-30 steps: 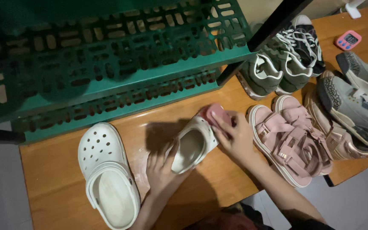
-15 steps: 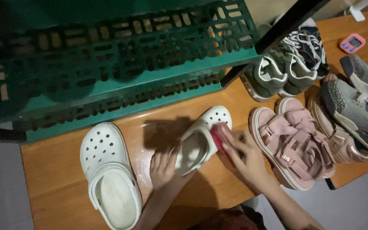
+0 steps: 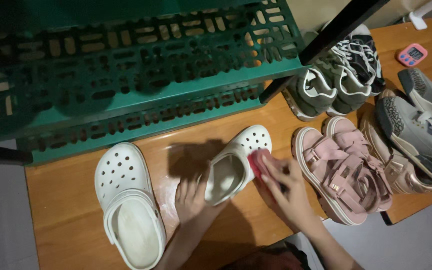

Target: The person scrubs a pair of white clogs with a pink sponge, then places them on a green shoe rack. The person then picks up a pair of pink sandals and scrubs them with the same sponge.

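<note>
While the left hand (image 3: 192, 197) grips the tilted white clog (image 3: 236, 165), the right hand (image 3: 285, 187) clamps a pink sponge (image 3: 257, 162) against it.

Bare wood of the bench (image 3: 66, 200) is left open between the lone white clog (image 3: 126, 205) and the tilted white clog (image 3: 236, 162), and along the near edge at the left. Passage to the right is blocked by the pink sandals (image 3: 343, 170), just beside the right hand (image 3: 286, 187), and by the grey sneakers (image 3: 416, 125) beyond them. Movement to the rear is closed off by the green slotted crate (image 3: 141, 75) and a dark slanted bar (image 3: 326, 42).
</note>
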